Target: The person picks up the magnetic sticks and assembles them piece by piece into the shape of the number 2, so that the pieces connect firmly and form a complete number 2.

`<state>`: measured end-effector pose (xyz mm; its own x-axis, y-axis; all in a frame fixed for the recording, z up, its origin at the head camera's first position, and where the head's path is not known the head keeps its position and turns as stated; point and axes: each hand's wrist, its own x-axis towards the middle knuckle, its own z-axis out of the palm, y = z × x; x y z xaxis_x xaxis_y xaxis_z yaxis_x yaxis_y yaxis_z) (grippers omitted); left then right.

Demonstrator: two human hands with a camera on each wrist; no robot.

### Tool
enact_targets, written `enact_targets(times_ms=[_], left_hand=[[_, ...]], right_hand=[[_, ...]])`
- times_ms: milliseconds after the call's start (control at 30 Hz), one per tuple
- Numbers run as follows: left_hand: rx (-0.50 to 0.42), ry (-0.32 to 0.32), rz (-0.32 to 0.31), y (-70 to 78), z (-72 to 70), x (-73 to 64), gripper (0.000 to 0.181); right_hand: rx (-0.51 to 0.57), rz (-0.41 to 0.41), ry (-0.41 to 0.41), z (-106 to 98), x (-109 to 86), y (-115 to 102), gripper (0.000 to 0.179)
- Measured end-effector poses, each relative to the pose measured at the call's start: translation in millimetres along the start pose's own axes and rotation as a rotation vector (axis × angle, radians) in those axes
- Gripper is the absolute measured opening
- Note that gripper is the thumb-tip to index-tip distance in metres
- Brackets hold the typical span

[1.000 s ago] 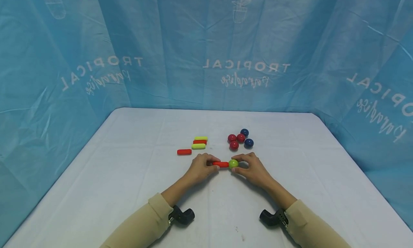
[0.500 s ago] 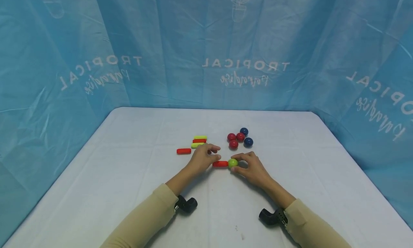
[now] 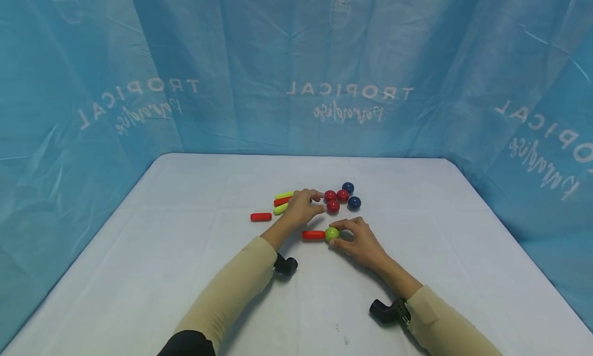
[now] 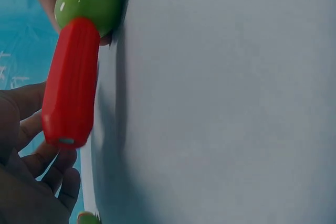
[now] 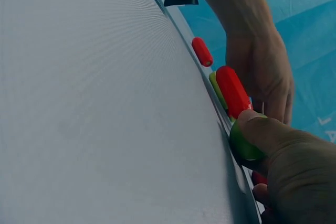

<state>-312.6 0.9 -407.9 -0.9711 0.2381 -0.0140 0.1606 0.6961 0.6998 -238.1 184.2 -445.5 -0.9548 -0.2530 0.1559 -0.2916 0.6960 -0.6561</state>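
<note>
In the head view my right hand (image 3: 362, 243) pinches a shiny green ball (image 3: 331, 234) between thumb and fingers. A short red ridged stick (image 3: 313, 235) sits end-on against that ball and points left; the left wrist view shows the stick (image 4: 72, 85) in line with it, a small hole in its free end. My left hand (image 3: 303, 208) reaches over beyond the stick, thumb and fingers spread, holding nothing. Its fingertips are right beside the red balls (image 3: 332, 207); whether they touch one, I cannot tell.
Two blue balls (image 3: 354, 203) lie by the red ones. Left of my left hand are yellow-green sticks (image 3: 280, 209) and a red stick (image 3: 282, 201), partly covered by the hand, plus a separate red stick (image 3: 261, 217). Blue curtains surround the white table (image 3: 194, 232).
My left hand has let go of the red stick and moved away and to the right, up to the red balls. My right hand keeps its hold on the green ball.
</note>
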Motion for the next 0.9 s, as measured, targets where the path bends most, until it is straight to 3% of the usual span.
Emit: enact_targets(times_ms=[400,900], left_hand=[[0.061,-0.049,0.067,11.9,13.7,10.9,0.039],[0.102,-0.044,0.028,16.0,14.8,8.3,0.041]], right_hand=[[-0.008,-0.022,0.002,-1,-0.2,0,0.04],[0.003,-0.016,0.003,0,0.5,1,0.04]])
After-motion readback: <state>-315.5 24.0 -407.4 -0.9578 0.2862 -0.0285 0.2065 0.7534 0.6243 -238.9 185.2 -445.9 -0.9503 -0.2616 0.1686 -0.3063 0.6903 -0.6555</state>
